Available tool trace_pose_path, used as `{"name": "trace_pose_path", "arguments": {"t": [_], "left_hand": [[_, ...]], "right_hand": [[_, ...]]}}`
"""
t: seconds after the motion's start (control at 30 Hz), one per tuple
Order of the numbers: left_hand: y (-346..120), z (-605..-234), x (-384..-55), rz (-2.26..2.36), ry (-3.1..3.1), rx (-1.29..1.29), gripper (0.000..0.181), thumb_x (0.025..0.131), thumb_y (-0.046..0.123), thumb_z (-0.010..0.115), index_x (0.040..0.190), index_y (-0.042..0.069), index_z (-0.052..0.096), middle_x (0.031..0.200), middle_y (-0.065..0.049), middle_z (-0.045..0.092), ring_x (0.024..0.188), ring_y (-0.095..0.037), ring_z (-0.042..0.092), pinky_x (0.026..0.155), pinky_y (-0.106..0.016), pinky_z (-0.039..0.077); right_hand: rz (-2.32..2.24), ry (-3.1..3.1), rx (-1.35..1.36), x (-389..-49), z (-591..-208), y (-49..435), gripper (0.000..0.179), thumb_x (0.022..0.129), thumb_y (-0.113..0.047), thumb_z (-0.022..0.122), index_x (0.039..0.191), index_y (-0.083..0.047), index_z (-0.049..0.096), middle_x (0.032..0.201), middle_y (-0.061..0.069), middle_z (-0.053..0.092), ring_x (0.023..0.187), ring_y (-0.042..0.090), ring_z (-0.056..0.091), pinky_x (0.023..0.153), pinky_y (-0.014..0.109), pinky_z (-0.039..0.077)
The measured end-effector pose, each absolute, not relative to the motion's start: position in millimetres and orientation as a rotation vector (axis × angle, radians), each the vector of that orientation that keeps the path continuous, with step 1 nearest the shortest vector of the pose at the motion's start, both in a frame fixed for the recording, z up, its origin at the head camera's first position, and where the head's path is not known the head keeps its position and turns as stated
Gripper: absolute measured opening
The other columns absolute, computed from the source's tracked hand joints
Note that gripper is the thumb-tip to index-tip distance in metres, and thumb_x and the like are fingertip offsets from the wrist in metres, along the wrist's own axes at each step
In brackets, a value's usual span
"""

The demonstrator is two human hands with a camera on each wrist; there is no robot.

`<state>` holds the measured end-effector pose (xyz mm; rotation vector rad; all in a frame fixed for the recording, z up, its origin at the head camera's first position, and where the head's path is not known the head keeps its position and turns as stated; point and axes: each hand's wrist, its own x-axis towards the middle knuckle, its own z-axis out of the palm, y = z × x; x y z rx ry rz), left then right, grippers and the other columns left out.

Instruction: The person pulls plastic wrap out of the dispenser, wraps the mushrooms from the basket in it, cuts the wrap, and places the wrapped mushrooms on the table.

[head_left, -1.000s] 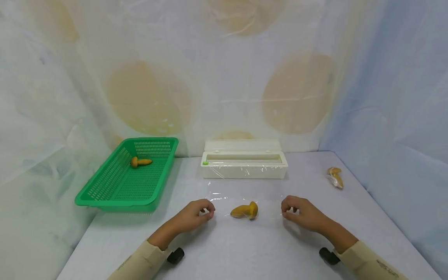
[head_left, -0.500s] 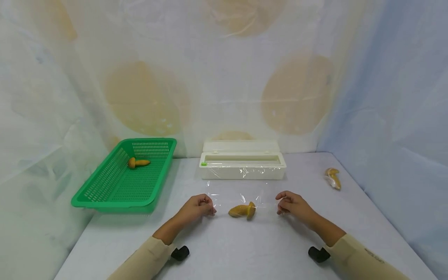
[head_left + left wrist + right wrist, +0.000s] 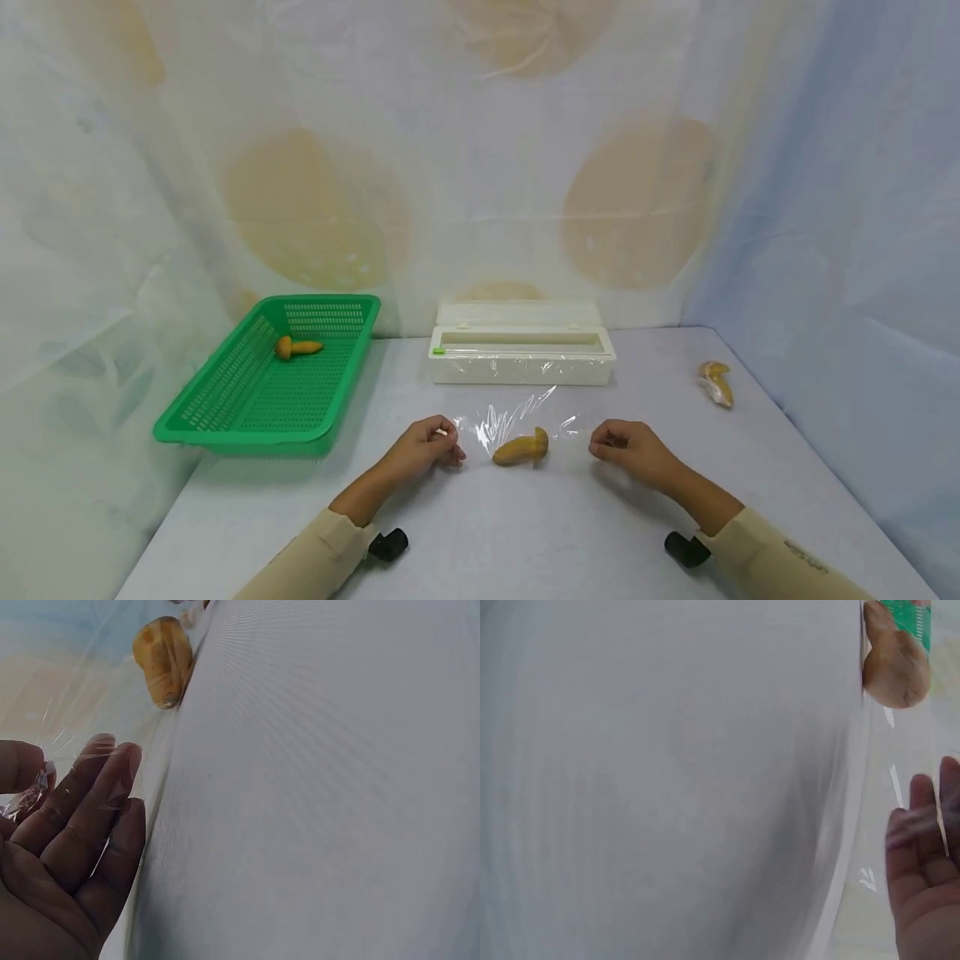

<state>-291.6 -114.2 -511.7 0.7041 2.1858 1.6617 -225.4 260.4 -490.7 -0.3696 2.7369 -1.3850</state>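
A yellow-brown mushroom (image 3: 517,451) lies on its side on the white table between my hands, its cap toward the right. Clear cling film (image 3: 498,427), creased and shiny, stretches around it; whether the film covers the mushroom fully is hard to tell. My left hand (image 3: 426,448) pinches the film's left side between thumb and index finger, while its other fingers extend loosely in the left wrist view. On the far side, my right hand (image 3: 636,452) holds the film's right edge with thumb against bent fingers. The right wrist view shows film across those fingers (image 3: 922,840), the thumb hidden.
A green basket (image 3: 247,436) at the left contains another mushroom (image 3: 300,347). At the back stands a white cling film box (image 3: 521,370), lid raised, with film over its front. A film-wrapped mushroom (image 3: 716,385) lies at the right.
The right hand moved slightly left, its fingers spreading and then closing on the film edge. The film between the hands has lifted and creased near the mushroom. The left hand stays nearly in place.
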Motion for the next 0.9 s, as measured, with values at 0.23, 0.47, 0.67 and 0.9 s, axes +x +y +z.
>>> {"name": "trace_pose_path", "arguments": {"t": [0.23, 0.47, 0.67, 0.9], "left_hand": [[-109, -511, -293, 1.743, 2.150, 0.584, 0.011, 0.101, 0.005, 0.048, 0.099, -0.005, 0.050, 0.086, -0.016, 0.069, 0.079, -0.030, 0.071, 0.072, -0.039, 0.057], [-100, -512, -299, 1.719, 2.210, 0.463, 0.014, 0.104, 0.009, 0.043, 0.104, -0.004, 0.046, 0.076, -0.014, 0.067, 0.067, -0.026, 0.069, 0.063, -0.038, 0.057], [-93, -513, -305, 1.497, 2.400, 0.374, 0.015, 0.105, 0.017, 0.043, 0.107, 0.003, 0.050, 0.069, -0.010, 0.066, 0.057, -0.021, 0.066, 0.052, -0.031, 0.055], [-87, -511, -309, 1.327, 2.516, 0.308, 0.012, 0.103, 0.013, 0.045, 0.101, 0.003, 0.053, 0.067, -0.011, 0.063, 0.053, -0.019, 0.065, 0.047, -0.029, 0.053]], "right_hand": [[-1.782, 2.445, -0.322, -233, -495, 256, 0.031, 0.097, -0.016, 0.062, 0.108, 0.012, 0.057, 0.095, 0.017, 0.064, 0.090, 0.024, 0.064, 0.081, 0.034, 0.054], [-1.864, 2.353, -0.131, -241, -503, 249, 0.028, 0.102, -0.016, 0.052, 0.108, 0.011, 0.051, 0.085, 0.011, 0.056, 0.077, 0.022, 0.058, 0.070, 0.036, 0.055], [-1.774, 2.477, -0.032, -249, -505, 245, 0.022, 0.103, -0.012, 0.048, 0.104, 0.009, 0.052, 0.075, 0.010, 0.055, 0.066, 0.021, 0.058, 0.061, 0.037, 0.056], [-1.505, 2.658, 0.137, -255, -504, 237, 0.013, 0.099, -0.008, 0.053, 0.095, 0.002, 0.060, 0.067, 0.010, 0.056, 0.058, 0.019, 0.060, 0.054, 0.033, 0.054]]}}
